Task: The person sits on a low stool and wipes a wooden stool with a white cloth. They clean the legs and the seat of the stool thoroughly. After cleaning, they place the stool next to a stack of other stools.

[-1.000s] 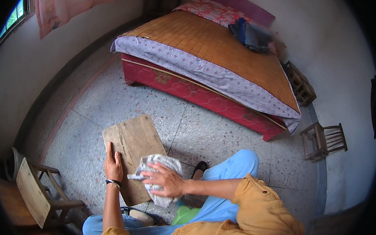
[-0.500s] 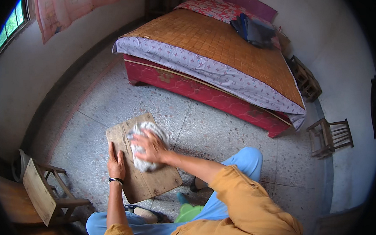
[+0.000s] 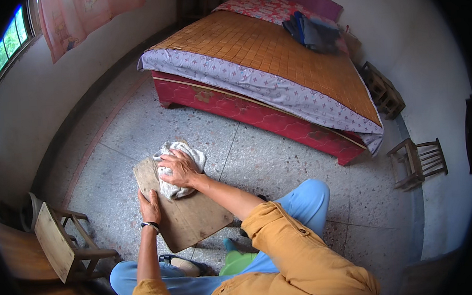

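Observation:
A worn wooden board [image 3: 194, 222] with rounded corners and a seam along it lies in front of my knees; what supports it is hidden. My left hand [image 3: 150, 207] grips its left edge, thumb on the top face and fingers along the side. On the board's far part, my right hand [image 3: 179, 169] presses a crumpled whitish cloth [image 3: 170, 188] with its fingers curved over it. Some of the cloth reaches past the board's far right edge.
A small wooden stool [image 3: 54, 245] stands close at the left. Something green [image 3: 237, 263] sits between my legs. Beyond the speckled floor [image 3: 279, 161] is a red-based bed [image 3: 250, 112] with a brown mat. A little wooden chair [image 3: 415, 162] stands at the right wall.
My right hand and the cloth have slid farther away, toward the board's far end. The board appears tilted a little differently, its near right corner higher. My left hand stays at the edge.

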Tool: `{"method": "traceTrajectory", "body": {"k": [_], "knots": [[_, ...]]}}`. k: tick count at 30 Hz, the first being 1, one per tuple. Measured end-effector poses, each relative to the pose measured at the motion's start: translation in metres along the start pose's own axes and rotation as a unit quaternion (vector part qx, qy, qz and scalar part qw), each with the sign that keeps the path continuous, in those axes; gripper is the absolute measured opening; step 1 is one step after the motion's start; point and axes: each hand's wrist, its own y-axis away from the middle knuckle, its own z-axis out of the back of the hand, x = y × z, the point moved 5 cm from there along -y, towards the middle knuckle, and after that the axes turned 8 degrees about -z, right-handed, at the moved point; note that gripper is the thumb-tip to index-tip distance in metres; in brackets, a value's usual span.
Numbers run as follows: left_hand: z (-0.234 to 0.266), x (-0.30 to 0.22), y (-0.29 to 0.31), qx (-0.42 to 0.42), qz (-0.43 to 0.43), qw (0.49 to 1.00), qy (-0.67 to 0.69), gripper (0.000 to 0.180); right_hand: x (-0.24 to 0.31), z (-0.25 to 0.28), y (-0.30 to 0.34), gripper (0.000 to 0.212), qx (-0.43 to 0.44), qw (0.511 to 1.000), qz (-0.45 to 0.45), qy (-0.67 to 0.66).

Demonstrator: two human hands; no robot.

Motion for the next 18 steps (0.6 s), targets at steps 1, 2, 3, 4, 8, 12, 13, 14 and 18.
{"method": "traceTrajectory", "body": {"k": [1, 2, 3, 4, 8, 12, 13, 14, 18], "knots": [[-0.003, 0.000, 0.010, -0.011, 0.015, 1.000, -0.005, 0.057, 0.002, -0.004, 0.002, 0.048, 0.001, 1.000, -0.006, 0.004], [-0.004, -0.001, 0.018, -0.021, 0.028, 0.999, -0.008, 0.055, 0.003, -0.006, 0.010, 0.047, 0.012, 1.000, 0.004, -0.001], [-0.006, -0.001, 0.020, -0.015, 0.016, 1.000, 0.001, 0.054, 0.003, -0.006, 0.023, 0.047, 0.022, 1.000, 0.013, -0.004], [-0.001, 0.000, 0.022, -0.015, 0.006, 1.000, 0.010, 0.053, 0.010, -0.008, 0.037, 0.047, 0.036, 0.999, 0.029, -0.009], [0.013, 0.012, 0.032, -0.029, 0.031, 0.992, 0.119, 0.048, 0.058, 0.019, 0.140, 0.043, 0.139, 0.979, 0.129, -0.075], [0.002, 0.000, 0.034, -0.056, 0.011, 0.996, 0.067, 0.046, 0.061, 0.033, 0.189, 0.038, 0.180, 0.965, 0.185, -0.045], [0.000, -0.006, 0.036, -0.049, 0.024, 0.995, 0.080, 0.045, 0.058, 0.031, 0.180, 0.037, 0.183, 0.966, 0.177, -0.053], [0.006, -0.011, 0.035, -0.048, 0.032, 0.994, 0.090, 0.045, 0.059, 0.024, 0.164, 0.036, 0.183, 0.965, 0.177, -0.063], [0.011, 0.012, 0.033, -0.066, 0.040, 0.995, 0.062, 0.049, 0.049, -0.015, 0.056, 0.037, 0.109, 0.987, 0.103, -0.053]]}}
